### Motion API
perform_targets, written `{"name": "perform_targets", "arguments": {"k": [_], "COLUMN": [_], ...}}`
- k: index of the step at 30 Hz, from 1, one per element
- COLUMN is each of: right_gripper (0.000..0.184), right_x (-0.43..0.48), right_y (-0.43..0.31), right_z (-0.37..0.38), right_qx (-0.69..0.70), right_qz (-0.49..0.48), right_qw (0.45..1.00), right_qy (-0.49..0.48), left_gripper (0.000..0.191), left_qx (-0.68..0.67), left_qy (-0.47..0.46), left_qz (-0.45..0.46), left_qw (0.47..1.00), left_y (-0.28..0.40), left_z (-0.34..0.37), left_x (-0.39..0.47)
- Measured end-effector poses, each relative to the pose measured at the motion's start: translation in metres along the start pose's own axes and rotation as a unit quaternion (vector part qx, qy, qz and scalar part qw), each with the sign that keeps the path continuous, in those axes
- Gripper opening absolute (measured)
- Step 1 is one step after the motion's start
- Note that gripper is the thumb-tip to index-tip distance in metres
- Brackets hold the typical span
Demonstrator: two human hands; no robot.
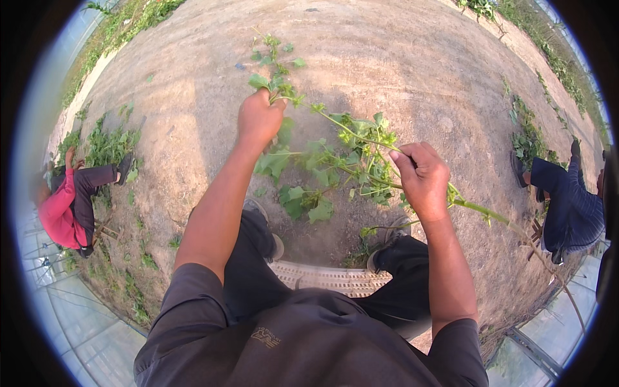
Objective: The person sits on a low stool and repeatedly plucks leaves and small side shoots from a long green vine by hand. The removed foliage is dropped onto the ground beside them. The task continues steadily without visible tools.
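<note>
My left hand (262, 118) is closed around a thin leafy green stem near the upper middle of the view, with lobed leaves sticking out past the fingers. From there the plant stem (346, 128) runs down to the right, where my right hand (421, 174) grips it between thumb and fingers. Small spiky green clusters sit along the stem. Behind my right hand a thicker part of the stalk (488, 212) extends to the lower right. Side branches with broad green leaves (321, 210) hang between my hands, above the soil.
A plastic crate (329, 279) with slots lies between my legs. At the far left a person in a red top (60, 217) sits beside leafy plants (109, 145). On the right a person in dark clothing (570, 203) bends near more plants (528, 133). Bare soil stretches ahead.
</note>
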State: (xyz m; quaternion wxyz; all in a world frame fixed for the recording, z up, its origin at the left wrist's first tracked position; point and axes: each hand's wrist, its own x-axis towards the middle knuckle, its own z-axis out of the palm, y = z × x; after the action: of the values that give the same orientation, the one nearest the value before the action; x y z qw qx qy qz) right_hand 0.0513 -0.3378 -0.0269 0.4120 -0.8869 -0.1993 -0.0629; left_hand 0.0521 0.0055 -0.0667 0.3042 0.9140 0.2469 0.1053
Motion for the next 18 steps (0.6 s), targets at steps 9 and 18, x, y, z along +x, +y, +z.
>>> {"name": "perform_targets", "arguments": {"k": [9,18], "right_gripper": [0.018,0.015], "right_x": [0.008,0.002], "right_y": [0.026,0.024], "right_z": [-0.027,-0.013], "right_qx": [0.025,0.040], "right_qz": [0.158,0.062], "right_qw": [0.985,0.995], "right_qy": [0.060,0.060], "left_gripper": [0.037,0.030], "left_qx": [-0.037,-0.158], "left_qy": [0.057,-0.013], "left_qz": [-0.064,-0.017], "left_qw": [0.996,0.987], "left_y": [-0.038,-0.018], "left_z": [-0.035,0.001], "left_x": [0.026,0.010]}}
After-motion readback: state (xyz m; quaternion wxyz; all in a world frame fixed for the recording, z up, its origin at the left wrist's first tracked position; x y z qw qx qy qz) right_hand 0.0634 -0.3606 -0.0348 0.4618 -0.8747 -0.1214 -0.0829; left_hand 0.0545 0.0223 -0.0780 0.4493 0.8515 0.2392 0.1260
